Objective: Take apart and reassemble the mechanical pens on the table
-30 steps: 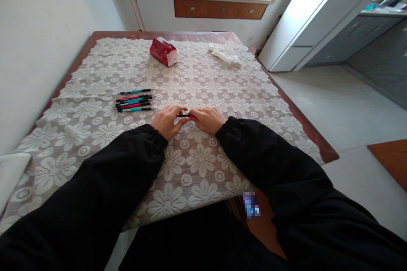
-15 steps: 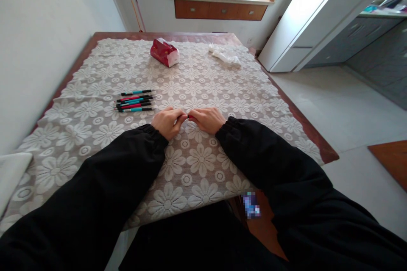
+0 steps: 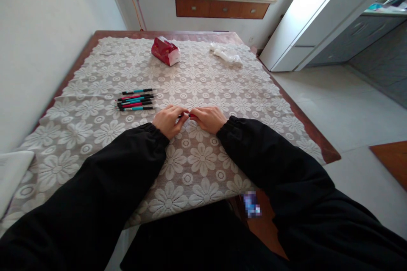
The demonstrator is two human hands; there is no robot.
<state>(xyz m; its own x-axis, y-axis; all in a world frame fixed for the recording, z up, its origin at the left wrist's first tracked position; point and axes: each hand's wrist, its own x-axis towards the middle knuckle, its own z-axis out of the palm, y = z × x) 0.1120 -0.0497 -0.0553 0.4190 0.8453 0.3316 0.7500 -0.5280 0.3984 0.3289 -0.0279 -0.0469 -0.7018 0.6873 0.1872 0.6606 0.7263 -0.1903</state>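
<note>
My left hand (image 3: 167,120) and my right hand (image 3: 208,118) meet over the lace tablecloth (image 3: 190,165) in the middle of the table. Together they pinch a small red and black pen (image 3: 187,115), of which only a short piece shows between the fingertips. To the left of my left hand lies a row of several pens (image 3: 135,101) with teal, red and black barrels, side by side on the cloth.
A red tissue pack (image 3: 165,51) and a crumpled white wrapper (image 3: 226,55) lie at the far end of the table. A white wall runs along the left. A white object (image 3: 11,173) sits at the near left corner. Tiled floor lies to the right.
My hands have closed in on each other, so less of the pen shows between them. The view has shifted slightly.
</note>
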